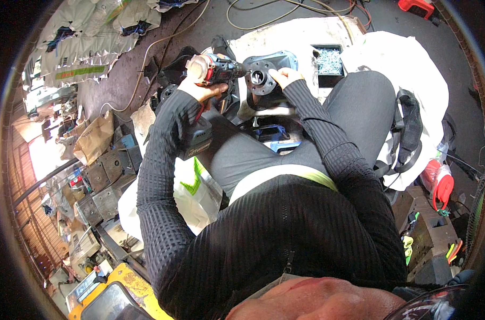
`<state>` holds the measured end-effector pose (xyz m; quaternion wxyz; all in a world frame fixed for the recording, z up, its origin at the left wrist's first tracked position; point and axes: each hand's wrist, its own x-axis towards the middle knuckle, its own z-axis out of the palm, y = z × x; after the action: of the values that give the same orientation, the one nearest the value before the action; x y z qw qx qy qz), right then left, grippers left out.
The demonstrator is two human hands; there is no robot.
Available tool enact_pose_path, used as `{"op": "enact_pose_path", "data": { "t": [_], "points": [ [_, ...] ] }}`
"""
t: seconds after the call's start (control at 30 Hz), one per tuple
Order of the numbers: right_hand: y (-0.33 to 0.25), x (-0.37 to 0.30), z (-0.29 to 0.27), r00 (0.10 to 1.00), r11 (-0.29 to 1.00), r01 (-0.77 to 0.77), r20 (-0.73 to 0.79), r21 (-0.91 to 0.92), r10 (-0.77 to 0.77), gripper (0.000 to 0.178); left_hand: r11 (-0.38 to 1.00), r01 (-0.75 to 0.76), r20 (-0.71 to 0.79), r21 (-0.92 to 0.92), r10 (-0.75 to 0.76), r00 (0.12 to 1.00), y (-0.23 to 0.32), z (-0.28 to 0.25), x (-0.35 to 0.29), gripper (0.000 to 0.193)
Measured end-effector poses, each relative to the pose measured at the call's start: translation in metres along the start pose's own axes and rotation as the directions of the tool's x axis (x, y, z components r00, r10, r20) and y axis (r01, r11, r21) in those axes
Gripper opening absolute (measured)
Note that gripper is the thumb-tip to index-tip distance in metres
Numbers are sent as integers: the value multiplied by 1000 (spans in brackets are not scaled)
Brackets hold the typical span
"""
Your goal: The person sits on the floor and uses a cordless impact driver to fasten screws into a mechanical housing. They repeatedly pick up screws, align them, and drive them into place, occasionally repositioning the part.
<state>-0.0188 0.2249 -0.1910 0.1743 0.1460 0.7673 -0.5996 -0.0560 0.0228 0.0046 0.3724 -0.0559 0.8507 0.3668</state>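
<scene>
Fingers [197, 88] of the left hand [199, 89] grip the drill [215, 69], pointing right at the flange [261, 79].

Metal, plastic and ribbed cloth at the work spot

The cordless drill [213, 72] is cased in matt dark plastic with red parts; the round flange part [261, 79] is seen as dull dark metal. Bright metal screws [329, 60] are held in a black tray. Both sleeves [162, 160] are knitted in ribbed black cloth.
</scene>
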Motion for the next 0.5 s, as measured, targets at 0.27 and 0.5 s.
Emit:
{"op": "enact_pose_path", "data": {
  "t": [0.27, 0.5],
  "points": [
    [5, -1, 1, 999, 994, -42, -36, -102, 38, 46, 881, -332, 23, 337, 345, 938, -6, -3, 14, 50],
    [11, -2, 4, 991, 991, 1, -131, -130, -18, 42, 946, 63, 41, 319, -80, 996, 30, -4, 14, 58]
  ]
}}
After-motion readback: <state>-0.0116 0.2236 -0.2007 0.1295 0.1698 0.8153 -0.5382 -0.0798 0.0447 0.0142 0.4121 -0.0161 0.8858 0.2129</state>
